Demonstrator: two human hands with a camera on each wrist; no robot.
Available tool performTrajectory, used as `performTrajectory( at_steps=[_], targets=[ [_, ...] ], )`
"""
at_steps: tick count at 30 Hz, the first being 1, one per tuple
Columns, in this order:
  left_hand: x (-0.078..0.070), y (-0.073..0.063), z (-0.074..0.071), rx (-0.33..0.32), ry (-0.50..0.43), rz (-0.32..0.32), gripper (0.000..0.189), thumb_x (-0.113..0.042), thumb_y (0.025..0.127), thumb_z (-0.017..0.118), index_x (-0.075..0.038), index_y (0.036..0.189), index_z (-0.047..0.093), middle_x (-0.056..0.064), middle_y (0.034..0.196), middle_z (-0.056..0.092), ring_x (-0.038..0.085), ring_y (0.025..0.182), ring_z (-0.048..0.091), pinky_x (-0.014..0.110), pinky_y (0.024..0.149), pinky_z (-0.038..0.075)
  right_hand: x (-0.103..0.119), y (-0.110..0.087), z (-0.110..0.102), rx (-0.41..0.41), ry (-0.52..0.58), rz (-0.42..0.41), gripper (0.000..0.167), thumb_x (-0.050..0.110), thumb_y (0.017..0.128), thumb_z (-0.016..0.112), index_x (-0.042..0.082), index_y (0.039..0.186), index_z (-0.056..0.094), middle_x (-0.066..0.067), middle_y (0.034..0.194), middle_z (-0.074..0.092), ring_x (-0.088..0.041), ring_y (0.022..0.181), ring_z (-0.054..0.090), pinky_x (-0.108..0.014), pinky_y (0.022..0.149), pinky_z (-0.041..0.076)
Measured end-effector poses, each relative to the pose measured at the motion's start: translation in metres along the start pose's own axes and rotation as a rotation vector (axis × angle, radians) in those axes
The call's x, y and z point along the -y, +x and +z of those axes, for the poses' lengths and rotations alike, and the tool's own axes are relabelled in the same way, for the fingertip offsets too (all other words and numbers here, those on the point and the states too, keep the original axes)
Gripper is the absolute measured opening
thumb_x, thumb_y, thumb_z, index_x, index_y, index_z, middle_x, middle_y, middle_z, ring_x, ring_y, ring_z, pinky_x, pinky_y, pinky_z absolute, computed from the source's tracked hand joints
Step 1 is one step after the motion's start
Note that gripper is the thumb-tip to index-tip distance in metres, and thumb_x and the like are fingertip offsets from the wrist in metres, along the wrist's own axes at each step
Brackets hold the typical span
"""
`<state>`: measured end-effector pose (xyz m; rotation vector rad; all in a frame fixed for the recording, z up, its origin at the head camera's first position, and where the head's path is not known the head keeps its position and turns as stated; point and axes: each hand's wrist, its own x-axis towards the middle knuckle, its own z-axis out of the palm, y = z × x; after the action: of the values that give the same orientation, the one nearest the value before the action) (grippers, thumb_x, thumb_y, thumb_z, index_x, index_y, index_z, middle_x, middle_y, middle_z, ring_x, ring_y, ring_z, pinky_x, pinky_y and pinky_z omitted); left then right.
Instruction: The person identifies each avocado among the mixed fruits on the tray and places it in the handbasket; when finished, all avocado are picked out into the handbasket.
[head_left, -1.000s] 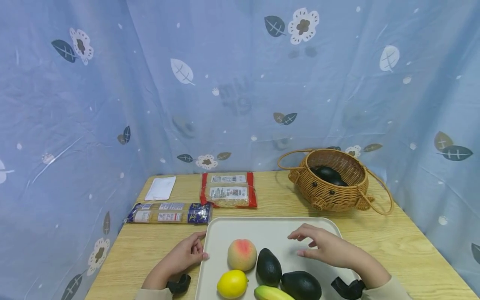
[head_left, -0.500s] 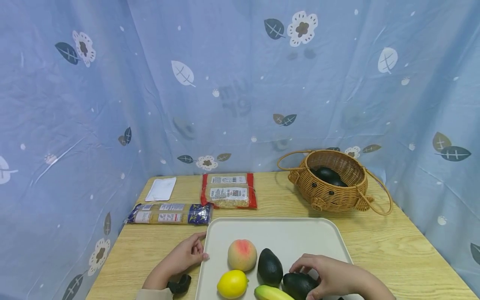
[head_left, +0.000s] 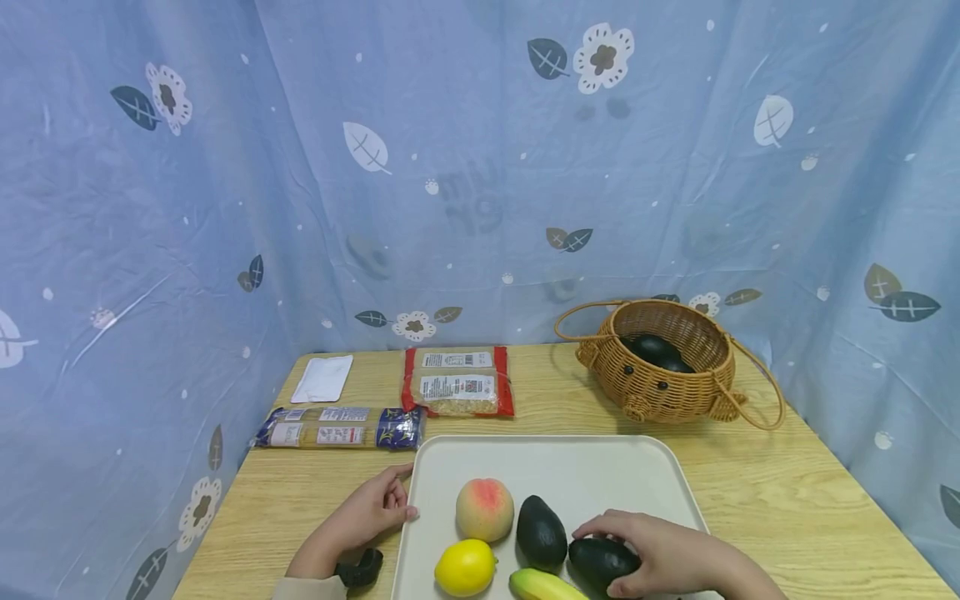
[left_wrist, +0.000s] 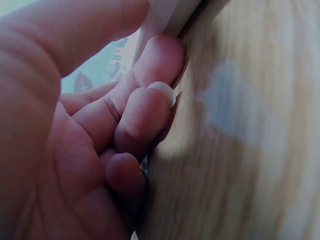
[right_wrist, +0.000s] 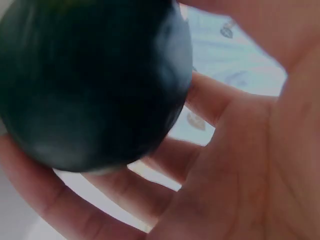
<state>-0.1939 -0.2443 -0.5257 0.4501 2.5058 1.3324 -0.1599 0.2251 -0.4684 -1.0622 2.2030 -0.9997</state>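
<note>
My right hand [head_left: 660, 550] has its fingers and thumb around a dark avocado [head_left: 597, 564] on the cream tray [head_left: 540, 458]. In the right wrist view the curled fingers cradle the smooth dark avocado [right_wrist: 95, 90]. At the tray's left side, my left hand [head_left: 372, 510] holds the edge, thumb at the rim and fingers bent. The left wrist view has those bent fingers [left_wrist: 145, 110] low against the wooden table. A second avocado [head_left: 542, 533], a peach [head_left: 484, 510], a lemon [head_left: 465, 568] and a yellow-green banana [head_left: 546, 587], cut off by the frame, lie on the tray.
A wicker basket [head_left: 645, 392] with dark avocados inside stands at the back right. Behind the tray lie a red-edged food packet [head_left: 459, 383], a blue-ended pasta packet [head_left: 337, 427] and a white card [head_left: 322, 378]. A blue curtain [head_left: 465, 183] surrounds the table [head_left: 765, 492].
My right hand has come down from above the tray onto the right-hand avocado and closed around it. My left hand has stayed at the tray's edge.
</note>
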Motion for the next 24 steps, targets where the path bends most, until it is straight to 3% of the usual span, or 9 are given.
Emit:
performTrajectory(
  at_steps=[8, 12, 16, 24],
  targets=[
    [0.001, 0.0, 0.0, 0.0, 0.0, -0.007, 0.075, -0.022, 0.095, 0.081, 0.008, 0.152, 0.043, 0.002, 0.087, 0.058, 0.012, 0.072, 0.051, 0.025, 0.063, 0.042, 0.0, -0.004, -0.014, -0.085, -0.045, 0.079, 0.057, 0.032, 0.093, 0.081, 0.02, 0.146, 0.06, 0.009, 0.124, 0.06, -0.005, 0.105, 0.055, -0.028, 0.085, 0.05],
    [0.001, 0.0, 0.0, 0.0, -0.006, -0.008, 0.075, -0.022, 0.095, 0.081, 0.008, 0.152, 0.043, 0.003, 0.087, 0.058, 0.013, 0.072, 0.051, 0.025, 0.063, 0.042, 0.0, -0.005, -0.019, -0.174, -0.074, 0.08, 0.059, 0.032, 0.093, 0.081, 0.016, 0.146, 0.059, 0.0, 0.129, 0.06, -0.009, 0.104, 0.056, -0.029, 0.082, 0.051],
    [0.001, 0.001, 0.0, 0.001, -0.003, -0.004, 0.075, -0.022, 0.095, 0.08, 0.008, 0.152, 0.042, 0.002, 0.087, 0.058, 0.012, 0.072, 0.051, 0.025, 0.063, 0.042, 0.0, -0.002, -0.024, -0.351, -0.167, 0.096, 0.061, 0.03, 0.091, 0.084, 0.012, 0.144, 0.06, -0.01, 0.133, 0.062, -0.019, 0.111, 0.059, -0.033, 0.083, 0.053],
    [-0.001, 0.001, 0.0, 0.002, 0.012, 0.002, 0.075, -0.022, 0.094, 0.081, 0.009, 0.151, 0.043, 0.002, 0.087, 0.058, 0.012, 0.072, 0.051, 0.025, 0.063, 0.042, 0.015, 0.009, -0.054, -0.739, -0.218, 0.209, 0.064, 0.016, 0.09, 0.085, 0.009, 0.147, 0.058, -0.022, 0.13, 0.06, -0.04, 0.11, 0.063, -0.052, 0.081, 0.055]
  ],
)
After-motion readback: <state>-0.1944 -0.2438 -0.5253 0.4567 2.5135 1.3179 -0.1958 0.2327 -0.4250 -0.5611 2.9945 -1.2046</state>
